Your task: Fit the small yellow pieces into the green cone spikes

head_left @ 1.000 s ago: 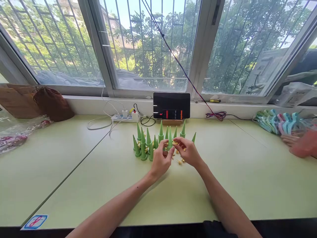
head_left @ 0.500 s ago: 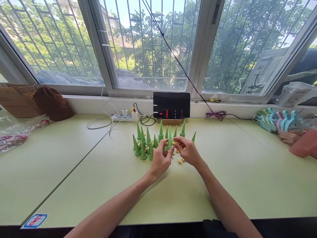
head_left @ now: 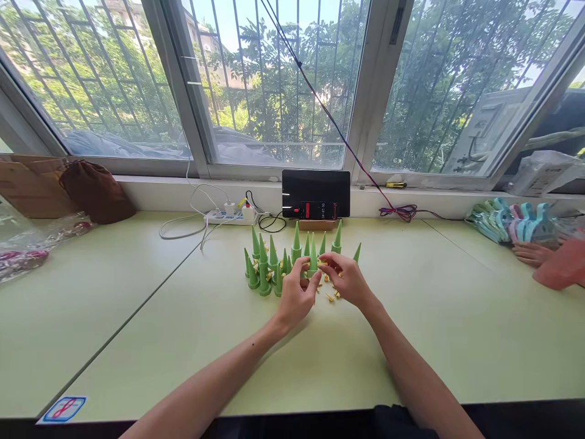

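My left hand (head_left: 296, 292) has its thumb and fingers closed around the lower part of a green cone (head_left: 313, 255), which points upright. On the cone's right side, my right hand (head_left: 346, 279) pinches close to its base, with a small yellow piece (head_left: 322, 264) showing at the fingertips. Several more green cones (head_left: 264, 268) stand upright on the table, mostly left of and behind my hands. Loose small yellow pieces (head_left: 330, 298) lie among the cones and below my right hand. My fingers hide part of the held cone's base.
A dark tablet (head_left: 315, 183) with a lit phone (head_left: 319, 210) before it leans at the back. Left of it sit a power strip (head_left: 232, 216) and cables. Another person's hand (head_left: 532, 253) is at the right, by pastel plastic items (head_left: 525, 222). A brown bag (head_left: 98, 192) stands far left.
My hands and the held cone stay in nearly the same place. The whole view has shifted very slightly.
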Demonstrator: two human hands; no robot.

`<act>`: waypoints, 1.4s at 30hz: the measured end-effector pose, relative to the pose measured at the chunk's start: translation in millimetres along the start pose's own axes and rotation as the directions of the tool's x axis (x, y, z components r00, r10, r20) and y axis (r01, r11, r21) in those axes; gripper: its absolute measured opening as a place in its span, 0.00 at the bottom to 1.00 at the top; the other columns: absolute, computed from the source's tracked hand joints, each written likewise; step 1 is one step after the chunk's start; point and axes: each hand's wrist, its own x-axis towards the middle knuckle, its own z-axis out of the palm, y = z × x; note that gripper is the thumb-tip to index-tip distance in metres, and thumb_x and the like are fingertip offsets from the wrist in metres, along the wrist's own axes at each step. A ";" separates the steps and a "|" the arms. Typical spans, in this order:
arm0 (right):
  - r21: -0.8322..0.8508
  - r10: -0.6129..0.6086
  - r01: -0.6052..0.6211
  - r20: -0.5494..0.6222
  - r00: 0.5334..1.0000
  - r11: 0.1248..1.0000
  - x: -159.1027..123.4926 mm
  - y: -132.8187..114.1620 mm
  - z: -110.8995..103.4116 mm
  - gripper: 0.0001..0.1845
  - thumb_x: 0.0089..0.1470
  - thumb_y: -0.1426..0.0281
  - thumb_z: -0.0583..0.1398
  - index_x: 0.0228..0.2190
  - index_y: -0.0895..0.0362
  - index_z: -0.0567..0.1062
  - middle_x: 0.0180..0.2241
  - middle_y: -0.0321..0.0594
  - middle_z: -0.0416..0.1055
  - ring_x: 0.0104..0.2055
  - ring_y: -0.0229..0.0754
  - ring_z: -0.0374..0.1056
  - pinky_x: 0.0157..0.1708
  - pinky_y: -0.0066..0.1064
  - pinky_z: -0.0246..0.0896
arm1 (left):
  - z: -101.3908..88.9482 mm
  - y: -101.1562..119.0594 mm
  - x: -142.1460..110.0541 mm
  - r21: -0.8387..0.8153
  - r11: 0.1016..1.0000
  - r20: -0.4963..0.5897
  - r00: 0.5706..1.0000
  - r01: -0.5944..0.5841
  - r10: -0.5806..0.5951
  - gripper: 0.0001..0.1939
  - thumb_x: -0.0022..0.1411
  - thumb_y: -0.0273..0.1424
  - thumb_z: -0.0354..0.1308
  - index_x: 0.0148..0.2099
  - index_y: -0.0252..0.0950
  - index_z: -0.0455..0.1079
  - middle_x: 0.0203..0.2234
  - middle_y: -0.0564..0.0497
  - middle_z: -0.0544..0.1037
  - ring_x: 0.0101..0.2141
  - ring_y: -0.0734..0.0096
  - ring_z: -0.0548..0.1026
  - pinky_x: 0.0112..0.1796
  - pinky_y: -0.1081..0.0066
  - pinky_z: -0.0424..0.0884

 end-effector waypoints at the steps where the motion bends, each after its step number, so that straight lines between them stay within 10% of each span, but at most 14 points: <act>1: -0.001 0.000 0.000 -0.001 1.000 1.000 0.0 0.5 0.1 0.10 0.60 0.66 0.57 0.40 0.58 0.74 0.29 0.40 0.73 0.28 0.39 0.65 0.29 0.30 0.62 | -0.1 0.1 0.1 0.002 1.000 0.003 1.000 0.001 -0.001 0.22 0.63 0.43 0.54 0.54 0.35 0.61 0.29 0.50 0.75 0.15 0.79 0.66 0.22 0.75 0.64; 42: -0.053 -0.029 0.030 0.020 0.999 0.998 0.4 0.9 1.1 0.11 0.61 0.69 0.54 0.31 0.57 0.75 0.27 0.39 0.72 0.27 0.38 0.64 0.28 0.29 0.57 | -1.6 -1.6 0.6 -0.069 0.998 0.006 1.000 0.001 -0.001 0.21 0.62 0.44 0.56 0.52 0.37 0.64 0.34 0.50 0.73 0.13 0.84 0.64 0.18 0.77 0.63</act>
